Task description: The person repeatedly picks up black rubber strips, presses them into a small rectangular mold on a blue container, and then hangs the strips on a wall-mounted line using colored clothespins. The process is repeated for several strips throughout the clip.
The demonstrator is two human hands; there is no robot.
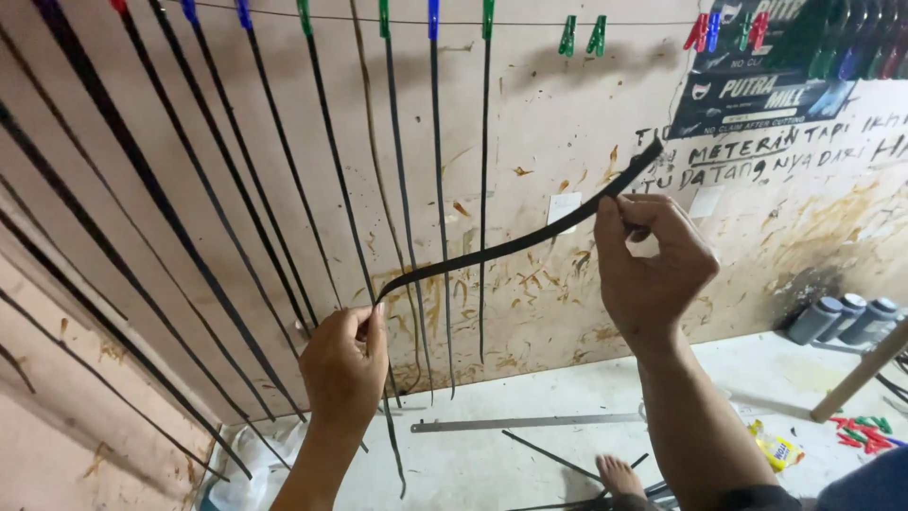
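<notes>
The left hand [342,364] is closed in a narrow grip on the lower end of a long black strip [501,248], thumb and forefinger pinching it just where it leaves the fist. The right hand [651,270] holds the same strip near its upper end, fingertips pressed together on it, with a short tail of strip sticking out past them toward the upper right. Between the two hands the strip hangs in the air in front of the wall, in a shallow sagging curve. Its long axis runs on a diagonal, low at the left hand and rising to the right hand, so it points up and to the right.

Behind it, many more black strips [227,161] already hang down the stained board wall [549,123], clipped by coloured clothespins [431,17] to a line [530,21] along the top. Two green clothespins [581,38] farther right on the line hold nothing, and a bunch of red, blue and green ones sits beyond them. Judging by this, much of the hanging looks done, while the strip in hand is not yet clipped up.

Lower down, a long metal ruler [525,423] lies on the pale floor [757,378], a few loose strips lie near a bare foot [619,473], dark bottles [846,320] stand by the wall at the right, and spare clothespins [865,433] lie scattered beside a wooden stick [861,371].
</notes>
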